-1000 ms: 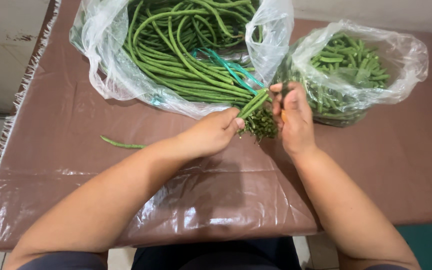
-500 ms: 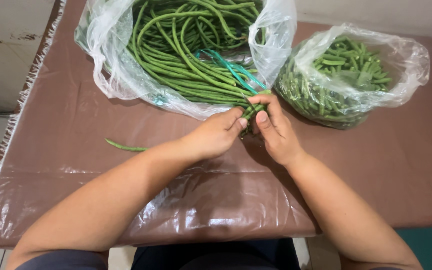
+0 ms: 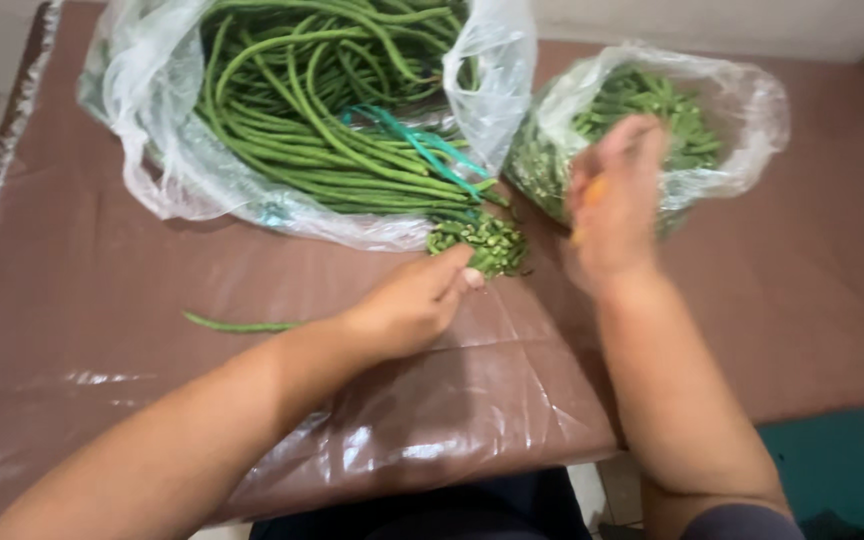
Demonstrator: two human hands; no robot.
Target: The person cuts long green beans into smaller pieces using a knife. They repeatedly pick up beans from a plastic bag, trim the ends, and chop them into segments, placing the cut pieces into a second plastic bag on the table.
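Nearest edge: brown plastic sheet point(image 3: 102, 330) over the table, glossy and creased where it hangs toward the person.

Left hand point(image 3: 407, 305): rests on the sheet, fingers narrow, tips pinched at the cut ends of the bean bundle point(image 3: 479, 240). Bundle lies on the table at the mouth of the large bag, sliced ends facing the person, and is bound with a teal tie point(image 3: 422, 145).

Change noted: half a second earlier both hands met at the bundle's ends. Now the right hand point(image 3: 614, 205) has left it and is raised in front of the small bag, motion-blurred. Something orange shows in its grip; whether that is a small blade or something else, I cannot tell, nor how tightly the fingers close. My reading: a batch of trimmed pieces is being carried over to the small bag while the left hand keeps the bundle in place.

One loose bean point(image 3: 237, 324) lies apart on the sheet, left of the left forearm.

Containers, farther back:
- Large clear bag point(image 3: 152, 150), open toward the person: full of long, uncut green beans, coiled and heaped.
- Small clear bag point(image 3: 752, 110), to its right, just beside it: short cut bean pieces, partly filled.
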